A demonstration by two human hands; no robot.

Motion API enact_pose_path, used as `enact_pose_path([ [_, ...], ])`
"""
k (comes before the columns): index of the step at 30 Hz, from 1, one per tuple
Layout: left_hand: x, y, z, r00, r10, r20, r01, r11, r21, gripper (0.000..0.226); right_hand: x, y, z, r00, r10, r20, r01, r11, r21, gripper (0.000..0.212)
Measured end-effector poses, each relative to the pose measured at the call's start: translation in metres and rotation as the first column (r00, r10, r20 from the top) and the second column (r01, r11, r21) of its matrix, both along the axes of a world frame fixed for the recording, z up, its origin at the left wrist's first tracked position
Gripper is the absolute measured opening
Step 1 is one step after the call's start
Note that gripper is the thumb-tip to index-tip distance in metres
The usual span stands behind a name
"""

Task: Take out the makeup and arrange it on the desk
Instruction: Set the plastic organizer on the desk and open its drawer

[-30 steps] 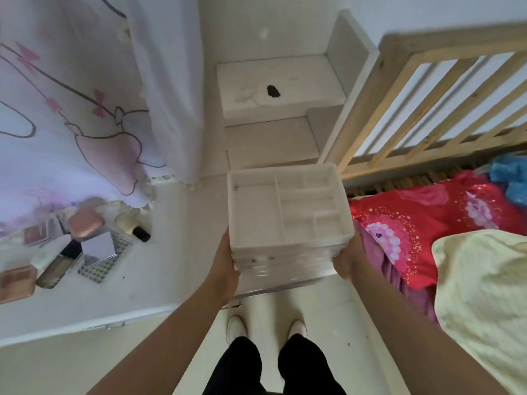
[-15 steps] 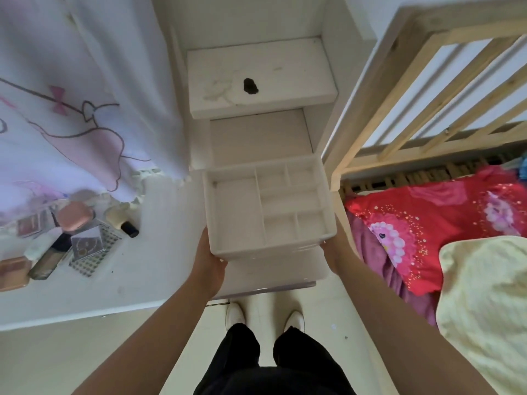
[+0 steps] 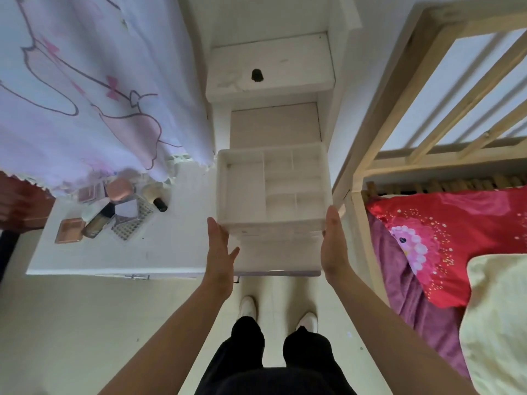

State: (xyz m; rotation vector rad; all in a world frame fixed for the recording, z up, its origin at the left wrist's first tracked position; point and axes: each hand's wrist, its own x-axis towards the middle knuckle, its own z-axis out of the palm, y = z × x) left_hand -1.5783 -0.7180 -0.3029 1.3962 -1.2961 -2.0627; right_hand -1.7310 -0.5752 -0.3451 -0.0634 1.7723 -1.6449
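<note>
Cream floor (image 3: 71, 323); white bench (image 3: 171, 249); slatted wooden bed frame (image 3: 442, 162); red bedding (image 3: 462, 223); pink-printed white curtain (image 3: 85, 81); soft daylight.

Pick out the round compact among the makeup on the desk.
The rose-pink domed compact by the curtain; the palettes around it are flat squares.

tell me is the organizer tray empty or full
Empty: every compartment of the organizer tray shows only bare white floor.
</note>
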Motion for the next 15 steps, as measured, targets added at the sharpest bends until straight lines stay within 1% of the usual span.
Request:
enact_pose_path([
  [1,0.001,0.002,0.002,1.000,-0.004,-0.007,0.004,1.000,-0.004,0.107,0.003,0.000,0.005,1.000,-0.003,-0.022,0.003,1.000,0.010,0.096],
  [3,0.002,0.006,0.006,1.000,-0.010,-0.017,0.010,1.000,-0.030,0.108,0.009,0.002,0.017,0.998,-0.016,-0.055,0.018,0.999,0.035,0.099],
  [4,0.003,0.008,0.008,1.000,-0.024,-0.015,0.024,0.999,-0.037,0.103,0.012,0.004,0.021,0.998,-0.023,-0.066,0.026,0.999,0.040,0.101],
  [6,0.009,0.012,0.009,0.999,-0.041,-0.007,0.041,0.998,-0.051,0.087,0.020,0.009,0.028,0.996,-0.031,-0.088,0.035,0.998,0.044,0.101],
  [7,0.014,0.014,0.007,0.998,-0.056,-0.004,0.056,0.996,-0.063,0.085,0.025,0.011,0.030,0.994,-0.030,-0.105,0.035,0.998,0.053,0.099],
  [8,0.020,0.014,0.005,0.997,-0.076,0.002,0.076,0.994,-0.073,0.086,0.031,0.013,0.030,0.992,-0.031,-0.124,0.040,0.997,0.068,0.094],
  [9,0.025,0.013,0.003,0.996,-0.093,0.008,0.093,0.993,-0.075,0.082,0.036,0.016,0.030,0.990,-0.040,-0.137,0.052,0.995,0.080,0.086],
  [11,0.037,0.013,-0.001,0.995,-0.103,0.001,0.103,0.993,-0.065,0.063,0.047,0.021,0.029,0.988,-0.066,-0.141,0.082,0.991,0.108,0.069],
  [15,0.060,0.018,-0.005,0.990,-0.141,-0.005,0.141,0.988,-0.059,0.045,0.074,0.029,0.026,0.982,-0.108,-0.154,0.131,0.979,0.154,0.065],
])
